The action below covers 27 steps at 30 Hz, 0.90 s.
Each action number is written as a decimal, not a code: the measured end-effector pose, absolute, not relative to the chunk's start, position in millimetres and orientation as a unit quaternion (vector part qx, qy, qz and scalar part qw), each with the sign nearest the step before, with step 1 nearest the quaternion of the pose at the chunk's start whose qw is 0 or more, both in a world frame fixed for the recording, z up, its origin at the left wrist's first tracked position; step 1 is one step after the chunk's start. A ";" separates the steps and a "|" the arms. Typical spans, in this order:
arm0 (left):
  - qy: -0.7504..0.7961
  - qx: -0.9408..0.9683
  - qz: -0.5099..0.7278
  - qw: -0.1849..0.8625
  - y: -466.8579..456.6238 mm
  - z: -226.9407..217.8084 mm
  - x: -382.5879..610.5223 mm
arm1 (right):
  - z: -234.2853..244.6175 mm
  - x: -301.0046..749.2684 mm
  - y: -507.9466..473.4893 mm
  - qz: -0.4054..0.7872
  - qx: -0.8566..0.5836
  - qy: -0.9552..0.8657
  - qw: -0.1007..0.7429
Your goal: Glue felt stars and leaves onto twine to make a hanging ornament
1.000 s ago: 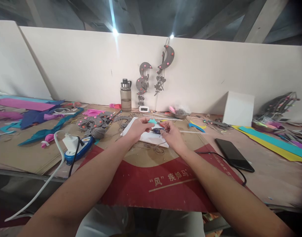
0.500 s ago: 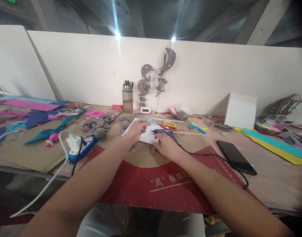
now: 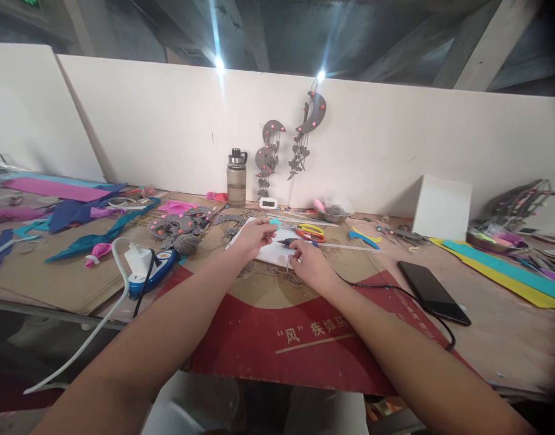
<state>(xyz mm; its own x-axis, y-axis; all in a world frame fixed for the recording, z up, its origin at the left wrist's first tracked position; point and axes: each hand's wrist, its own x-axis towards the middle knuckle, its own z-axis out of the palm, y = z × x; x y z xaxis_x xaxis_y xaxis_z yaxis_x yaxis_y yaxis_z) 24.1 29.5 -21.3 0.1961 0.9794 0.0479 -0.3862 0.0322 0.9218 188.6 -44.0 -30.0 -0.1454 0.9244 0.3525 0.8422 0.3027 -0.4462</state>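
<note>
A long white partition ran along the back of the counter, and most of the near edge was covered by a red and tan cardboard sheet with white lettering. To the left lay a heap of pink and blue craft sheets. To the right, well apart from them, yellow and teal strips stretched toward the corner. A white box stood against the partition on that side. Two grey moon hangings dotted with pink were fixed to the partition, with a water bottle standing just left of them.

Nearer the person, a dark phone lay flat to the right of the cardboard. A blue power strip carrying a white charger sat to the left. A white paper lay in the middle, under both hands, and red-and-yellow scissors lay just behind it.

The person's right hand was closed around a glue gun. It was held low over the paper, with its dark nozzle pointing left. A black cord trailed from under that hand across the cardboard toward the phone. The left hand was raised slightly above the paper, and its fingertips pinched a small teal piece. The piece sat just above and to the left of the nozzle, close to it, though I could not tell whether the two touched.
</note>
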 end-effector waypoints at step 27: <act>0.352 0.551 0.318 0.687 8.6 -12.5 28.2 | -20.6 200.5 -38.6 0.110 -0.569 -0.741 0.339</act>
<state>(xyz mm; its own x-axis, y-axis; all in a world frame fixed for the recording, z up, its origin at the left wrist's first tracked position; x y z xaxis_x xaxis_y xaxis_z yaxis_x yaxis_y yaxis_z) 28.2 8.6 -12.5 0.5512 0.8236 -0.1337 -0.0494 0.1922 0.9801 200.5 -38.6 -20.6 -0.1228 0.9181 0.3769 0.7686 0.3283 -0.5491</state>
